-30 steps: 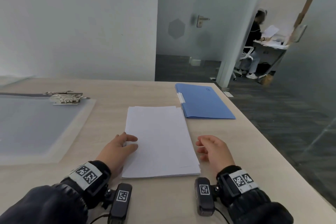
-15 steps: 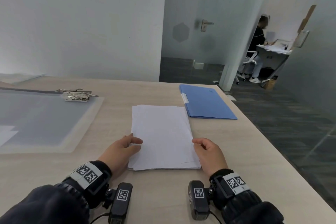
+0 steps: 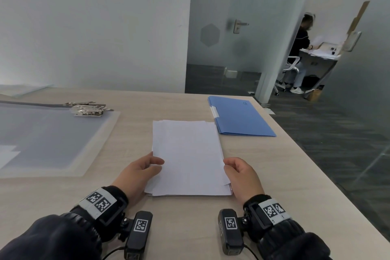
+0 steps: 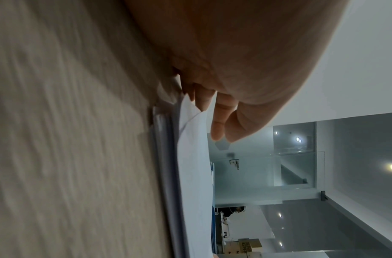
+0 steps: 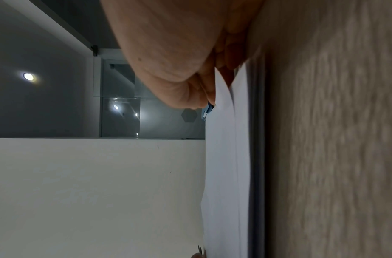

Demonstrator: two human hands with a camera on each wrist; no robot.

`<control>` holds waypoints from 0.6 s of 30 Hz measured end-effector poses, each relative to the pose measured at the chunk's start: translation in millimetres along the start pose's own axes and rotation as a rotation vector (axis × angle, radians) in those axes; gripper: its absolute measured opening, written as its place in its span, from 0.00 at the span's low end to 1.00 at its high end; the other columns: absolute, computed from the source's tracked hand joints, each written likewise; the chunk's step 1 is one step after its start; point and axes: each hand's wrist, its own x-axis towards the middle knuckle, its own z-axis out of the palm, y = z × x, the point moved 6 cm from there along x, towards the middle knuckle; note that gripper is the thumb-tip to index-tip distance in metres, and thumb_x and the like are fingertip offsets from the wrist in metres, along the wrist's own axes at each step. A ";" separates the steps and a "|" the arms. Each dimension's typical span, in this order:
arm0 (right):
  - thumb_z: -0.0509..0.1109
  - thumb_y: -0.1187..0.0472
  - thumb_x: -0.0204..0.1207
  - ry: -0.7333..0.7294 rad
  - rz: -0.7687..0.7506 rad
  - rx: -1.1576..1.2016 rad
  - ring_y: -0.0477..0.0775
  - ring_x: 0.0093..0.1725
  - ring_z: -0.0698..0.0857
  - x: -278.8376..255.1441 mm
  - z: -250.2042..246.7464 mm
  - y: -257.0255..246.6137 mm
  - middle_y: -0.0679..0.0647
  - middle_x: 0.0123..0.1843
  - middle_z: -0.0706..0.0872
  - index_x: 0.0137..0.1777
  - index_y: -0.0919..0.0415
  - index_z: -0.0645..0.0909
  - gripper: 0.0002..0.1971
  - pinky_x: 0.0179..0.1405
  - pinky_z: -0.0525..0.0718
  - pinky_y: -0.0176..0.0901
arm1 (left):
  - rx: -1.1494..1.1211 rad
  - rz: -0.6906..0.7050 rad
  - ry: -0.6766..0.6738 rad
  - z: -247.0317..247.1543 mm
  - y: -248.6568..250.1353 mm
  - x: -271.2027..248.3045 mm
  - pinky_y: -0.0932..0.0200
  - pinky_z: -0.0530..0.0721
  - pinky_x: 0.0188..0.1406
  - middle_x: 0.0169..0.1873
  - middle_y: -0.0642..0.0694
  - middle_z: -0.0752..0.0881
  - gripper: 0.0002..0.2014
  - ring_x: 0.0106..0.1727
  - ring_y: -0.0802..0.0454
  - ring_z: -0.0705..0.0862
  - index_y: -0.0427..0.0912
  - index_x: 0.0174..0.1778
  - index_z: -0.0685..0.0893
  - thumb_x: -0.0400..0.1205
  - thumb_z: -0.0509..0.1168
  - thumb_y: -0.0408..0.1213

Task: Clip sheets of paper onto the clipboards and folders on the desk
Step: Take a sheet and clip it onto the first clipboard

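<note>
A stack of white paper sheets (image 3: pixel 187 154) lies in the middle of the wooden desk (image 3: pixel 263 164). My left hand (image 3: pixel 145 169) pinches the top sheets at the stack's left edge, thumb on top. My right hand (image 3: pixel 238 173) grips the right edge the same way. In the left wrist view the top sheets (image 4: pixel 192 139) curl up off the stack under my fingers (image 4: pixel 219 125). The right wrist view shows the lifted sheet edge (image 5: pixel 221 104) against my fingers (image 5: pixel 203 94). A translucent clipboard (image 3: pixel 52 139) with a metal clip (image 3: pixel 88 110) lies at the left. A blue folder (image 3: pixel 238 116) lies at the back right.
The desk's right edge (image 3: pixel 312 167) drops to dark carpet. A white wall stands behind the desk, with a glass door to its right. Farther off, a person (image 3: pixel 299 48) sits at another desk. More clipboards or sheets lie at the far left (image 3: pixel 23 88).
Both hands have closed in on the stack's side edges. The right hand moved left onto the paper, and the top sheets are now lifted slightly.
</note>
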 end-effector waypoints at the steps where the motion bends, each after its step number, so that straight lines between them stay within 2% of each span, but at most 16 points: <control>1: 0.65 0.57 0.80 -0.002 -0.003 0.003 0.42 0.58 0.86 -0.3 -0.1 -0.7 0.39 0.57 0.88 0.63 0.48 0.84 0.14 0.63 0.84 0.46 | -0.002 -0.005 -0.001 -0.9 -0.2 -0.2 0.57 0.79 0.66 0.63 0.62 0.81 0.08 0.59 0.68 0.82 0.56 0.51 0.91 0.79 0.71 0.41; 3: 0.65 0.58 0.81 -0.006 -0.008 0.006 0.41 0.60 0.85 -0.6 -0.5 -1.8 0.39 0.59 0.87 0.65 0.49 0.83 0.14 0.65 0.83 0.45 | 0.017 -0.015 0.024 -2.4 -0.6 -0.3 0.50 0.74 0.76 0.73 0.61 0.76 0.10 0.71 0.62 0.78 0.62 0.51 0.90 0.75 0.72 0.45; 5: 0.65 0.58 0.81 -0.020 -0.011 0.002 0.41 0.61 0.84 -0.6 0.1 -2.4 0.39 0.61 0.87 0.66 0.49 0.82 0.15 0.64 0.81 0.42 | 0.066 -0.008 0.045 -2.5 2.2 -1.6 0.49 0.71 0.78 0.77 0.61 0.72 0.11 0.75 0.59 0.75 0.65 0.51 0.89 0.74 0.71 0.47; 7: 0.65 0.57 0.81 -0.046 -0.013 -0.009 0.40 0.62 0.83 -0.6 2.1 -2.2 0.38 0.61 0.86 0.65 0.47 0.83 0.15 0.65 0.81 0.42 | 0.117 -0.009 0.049 -0.8 6.8 -4.0 0.60 0.75 0.68 0.76 0.63 0.71 0.10 0.71 0.59 0.76 0.63 0.52 0.89 0.77 0.71 0.47; 8: 0.65 0.56 0.81 -0.059 -0.012 -0.010 0.40 0.62 0.83 -0.5 3.1 -1.6 0.37 0.60 0.86 0.65 0.46 0.83 0.14 0.66 0.82 0.44 | 0.146 -0.003 0.053 -1.0 8.9 -4.8 0.66 0.74 0.61 0.75 0.64 0.70 0.09 0.68 0.60 0.76 0.61 0.54 0.88 0.79 0.70 0.44; 9: 0.65 0.55 0.81 -0.073 -0.014 -0.012 0.39 0.62 0.83 -0.7 4.3 -1.8 0.36 0.60 0.86 0.64 0.46 0.83 0.14 0.66 0.83 0.46 | 0.172 -0.004 0.057 -2.0 9.7 -5.2 0.67 0.72 0.59 0.73 0.65 0.69 0.09 0.68 0.61 0.75 0.60 0.55 0.88 0.81 0.69 0.42; 10: 0.65 0.55 0.81 -0.086 -0.020 -0.017 0.38 0.62 0.83 -1.3 5.4 -2.8 0.36 0.60 0.86 0.64 0.45 0.84 0.14 0.67 0.82 0.46 | 0.184 0.005 0.069 -4.0 10.9 -5.4 0.64 0.71 0.62 0.73 0.65 0.69 0.09 0.68 0.61 0.74 0.59 0.55 0.87 0.82 0.69 0.41; 12: 0.64 0.55 0.81 -0.114 -0.035 -0.028 0.37 0.63 0.82 -2.6 7.6 -6.0 0.35 0.61 0.86 0.64 0.45 0.84 0.14 0.67 0.81 0.43 | 0.160 0.007 0.120 -9.5 14.8 -8.7 0.54 0.69 0.74 0.76 0.64 0.70 0.08 0.72 0.59 0.75 0.61 0.51 0.89 0.78 0.71 0.44; 14: 0.64 0.54 0.81 -0.134 -0.040 -0.031 0.36 0.63 0.82 -3.6 9.3 -8.8 0.35 0.61 0.86 0.64 0.44 0.84 0.14 0.67 0.80 0.41 | 0.079 0.003 0.188 -14.7 15.5 -10.2 0.47 0.70 0.78 0.76 0.59 0.76 0.10 0.72 0.57 0.78 0.59 0.48 0.90 0.72 0.71 0.45; 16: 0.64 0.54 0.81 -0.140 -0.040 -0.024 0.35 0.63 0.82 -3.9 10.1 -9.4 0.35 0.61 0.86 0.64 0.44 0.84 0.14 0.67 0.80 0.40 | 0.028 -0.015 0.249 -19.0 15.3 -9.5 0.47 0.76 0.73 0.70 0.56 0.81 0.09 0.69 0.55 0.81 0.52 0.48 0.89 0.76 0.71 0.34; 18: 0.65 0.54 0.81 -0.138 -0.039 -0.015 0.34 0.61 0.82 -4.1 9.3 -9.2 0.35 0.60 0.86 0.62 0.43 0.85 0.13 0.64 0.81 0.38 | -0.007 -0.051 0.295 -23.6 15.8 -8.7 0.43 0.85 0.62 0.63 0.56 0.86 0.13 0.62 0.50 0.86 0.50 0.46 0.89 0.78 0.68 0.25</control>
